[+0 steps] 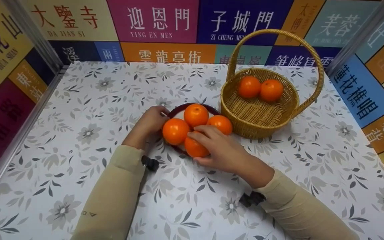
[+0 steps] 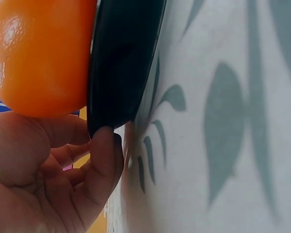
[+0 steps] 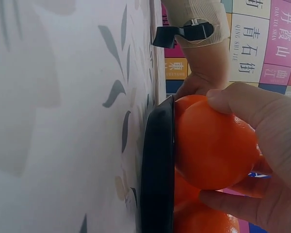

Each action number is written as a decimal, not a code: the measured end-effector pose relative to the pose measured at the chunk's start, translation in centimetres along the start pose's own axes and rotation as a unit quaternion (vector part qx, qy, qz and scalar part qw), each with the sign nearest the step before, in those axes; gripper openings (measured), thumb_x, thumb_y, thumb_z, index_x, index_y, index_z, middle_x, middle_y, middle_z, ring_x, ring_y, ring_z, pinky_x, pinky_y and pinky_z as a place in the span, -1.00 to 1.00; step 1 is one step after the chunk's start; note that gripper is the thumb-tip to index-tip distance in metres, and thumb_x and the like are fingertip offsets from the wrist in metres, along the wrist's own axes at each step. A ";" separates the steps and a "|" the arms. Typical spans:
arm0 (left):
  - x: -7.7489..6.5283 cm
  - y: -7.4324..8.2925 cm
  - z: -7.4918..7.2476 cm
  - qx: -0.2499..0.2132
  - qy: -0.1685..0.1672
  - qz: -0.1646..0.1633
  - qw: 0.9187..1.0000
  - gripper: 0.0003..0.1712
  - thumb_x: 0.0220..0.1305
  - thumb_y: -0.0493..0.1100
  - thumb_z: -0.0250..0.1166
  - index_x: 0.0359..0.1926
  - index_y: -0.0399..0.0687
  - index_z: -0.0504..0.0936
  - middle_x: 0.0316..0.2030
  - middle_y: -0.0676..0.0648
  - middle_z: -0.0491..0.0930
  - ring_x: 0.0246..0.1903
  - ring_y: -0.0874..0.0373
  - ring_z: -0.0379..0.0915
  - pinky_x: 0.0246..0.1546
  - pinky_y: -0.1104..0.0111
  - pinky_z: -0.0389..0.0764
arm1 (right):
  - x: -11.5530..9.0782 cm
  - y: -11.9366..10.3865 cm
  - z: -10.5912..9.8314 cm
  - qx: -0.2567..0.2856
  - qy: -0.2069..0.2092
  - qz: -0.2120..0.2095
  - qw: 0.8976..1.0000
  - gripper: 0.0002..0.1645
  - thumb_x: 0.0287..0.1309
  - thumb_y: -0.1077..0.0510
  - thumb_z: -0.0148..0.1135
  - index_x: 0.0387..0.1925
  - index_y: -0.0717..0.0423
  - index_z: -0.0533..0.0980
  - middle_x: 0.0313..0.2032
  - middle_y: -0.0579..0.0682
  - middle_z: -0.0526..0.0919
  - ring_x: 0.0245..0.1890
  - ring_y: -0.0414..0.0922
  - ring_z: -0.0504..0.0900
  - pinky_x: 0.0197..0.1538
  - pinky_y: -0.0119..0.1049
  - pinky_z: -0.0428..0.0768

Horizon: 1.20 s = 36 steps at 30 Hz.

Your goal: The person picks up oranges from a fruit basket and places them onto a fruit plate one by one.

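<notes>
A dark-rimmed plate with a pale inside carries several oranges, packed close together. At the plate's left edge is my left hand; in the left wrist view its fingers and thumb pinch the dark rim. My right hand grips the nearest orange, thumb on the near side and fingers over the top. The right wrist view has this orange at the plate's edge, between thumb and fingers. Whether it touches the plate's bottom is hidden.
A woven basket with a tall arched handle stands just right of the plate, two oranges at its back. A floral cloth covers the table. Panels with printed characters stand behind and at both sides.
</notes>
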<state>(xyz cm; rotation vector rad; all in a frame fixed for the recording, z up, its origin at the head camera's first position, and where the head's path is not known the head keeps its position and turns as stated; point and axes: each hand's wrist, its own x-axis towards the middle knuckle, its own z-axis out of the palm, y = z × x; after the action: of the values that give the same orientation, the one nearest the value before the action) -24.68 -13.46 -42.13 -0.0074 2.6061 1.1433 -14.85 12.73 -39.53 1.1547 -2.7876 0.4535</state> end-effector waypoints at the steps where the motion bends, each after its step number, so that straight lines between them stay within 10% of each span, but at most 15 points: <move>1: 0.0 0.0 0.0 0.000 -0.001 -0.001 1.000 -0.68 0.37 -0.18 0.14 0.07 -0.15 0.64 -0.01 -0.22 0.66 -0.08 -0.08 0.53 0.08 0.10 0.54 | 0.0 0.0 0.1 0.001 0.000 0.000 1.000 -0.17 0.13 -0.15 0.51 0.42 -0.19 0.44 0.35 0.02 0.47 0.36 0.04 0.48 0.15 0.09 0.66; 36: 0.3 -0.9 -0.8 -0.087 -0.025 -0.038 0.995 -0.62 0.40 -0.19 0.13 0.15 -0.08 0.69 0.08 -0.14 0.65 -0.03 -0.02 0.51 0.13 0.20 0.51 | 0.2 0.1 1.2 0.023 0.002 0.011 1.000 -0.12 0.17 -0.13 0.51 0.48 -0.15 0.38 0.46 0.06 0.37 0.41 0.10 0.45 0.31 0.12 0.56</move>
<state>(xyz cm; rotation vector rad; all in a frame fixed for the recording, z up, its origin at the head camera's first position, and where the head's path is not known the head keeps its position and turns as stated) -25.05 -14.57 -42.37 -0.1115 2.4327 1.3223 -15.01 12.27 -40.61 1.1323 -2.8027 0.5231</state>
